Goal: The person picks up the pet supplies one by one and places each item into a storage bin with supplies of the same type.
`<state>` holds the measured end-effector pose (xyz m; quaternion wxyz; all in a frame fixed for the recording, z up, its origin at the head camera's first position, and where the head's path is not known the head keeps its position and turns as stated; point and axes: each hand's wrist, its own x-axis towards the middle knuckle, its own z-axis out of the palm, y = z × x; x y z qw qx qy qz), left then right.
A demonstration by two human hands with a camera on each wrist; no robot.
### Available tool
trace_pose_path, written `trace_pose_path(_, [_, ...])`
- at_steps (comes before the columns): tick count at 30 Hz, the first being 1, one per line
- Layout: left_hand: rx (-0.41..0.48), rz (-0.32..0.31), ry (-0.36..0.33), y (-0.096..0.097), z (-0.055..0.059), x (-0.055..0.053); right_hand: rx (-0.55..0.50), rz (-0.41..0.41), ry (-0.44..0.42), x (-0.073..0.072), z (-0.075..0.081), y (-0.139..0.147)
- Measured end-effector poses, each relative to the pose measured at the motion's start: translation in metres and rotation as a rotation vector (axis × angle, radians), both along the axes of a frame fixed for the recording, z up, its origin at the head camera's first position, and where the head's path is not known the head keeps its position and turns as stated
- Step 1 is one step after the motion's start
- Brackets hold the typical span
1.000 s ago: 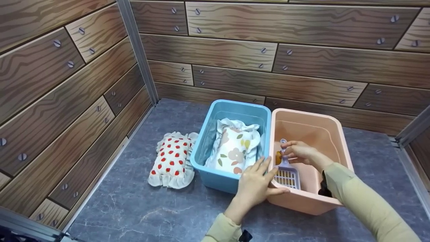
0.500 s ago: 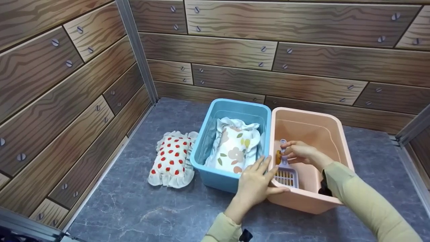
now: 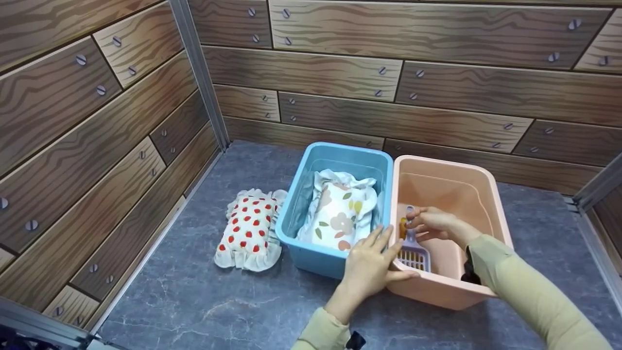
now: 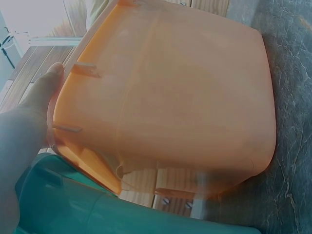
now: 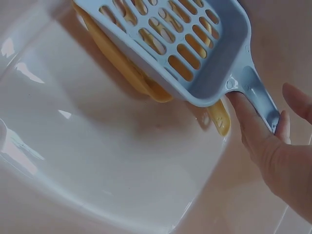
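Observation:
A lavender slotted litter scoop (image 3: 411,238) stands tilted inside the pink bin (image 3: 454,294), its blade toward the near wall. My right hand (image 3: 435,224) reaches in and pinches its handle; in the right wrist view the fingers (image 5: 248,117) lie on both sides of the handle. Beneath the scoop is a yellow plastic piece with a handle (image 5: 119,61), mostly hidden. My left hand (image 3: 367,265) rests with straight fingers on the near rims where the two bins meet. Its thumb (image 4: 51,80) lies along the pink bin's rim.
Left of the pink bin, rims touching, stands a blue bin (image 3: 316,262) holding a ruffled flower-print pillow (image 3: 335,214). A ruffled strawberry-print pillow (image 3: 250,228) lies on the grey marbled surface (image 3: 194,301) farther left. Wood-patterned walls (image 3: 340,78) enclose the left and back.
The scoop's blade has shifted slightly left in the pink bin, with the right hand at its handle throughout. My left hand has kept its place on the rims.

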<state>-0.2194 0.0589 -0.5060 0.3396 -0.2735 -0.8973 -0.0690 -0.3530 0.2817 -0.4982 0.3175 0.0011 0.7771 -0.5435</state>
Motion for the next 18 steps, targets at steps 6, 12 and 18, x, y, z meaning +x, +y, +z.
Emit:
trace_pose_path(6, [0.001,-0.004,0.016,-0.0002,-0.0005,-0.0013,-0.023,-0.007,-0.015,-0.0005,-0.0004,-0.0014])
trace_pose_path(12, [-0.001,0.003,0.035,-0.0001,-0.002,-0.0014,-0.034,-0.021,-0.024,-0.0017,-0.0025,-0.0013])
trace_pose_path(18, [0.006,-0.002,0.053,0.0001,-0.0031,-0.0017,-0.024,-0.007,-0.009,-0.0022,-0.0034,0.0])
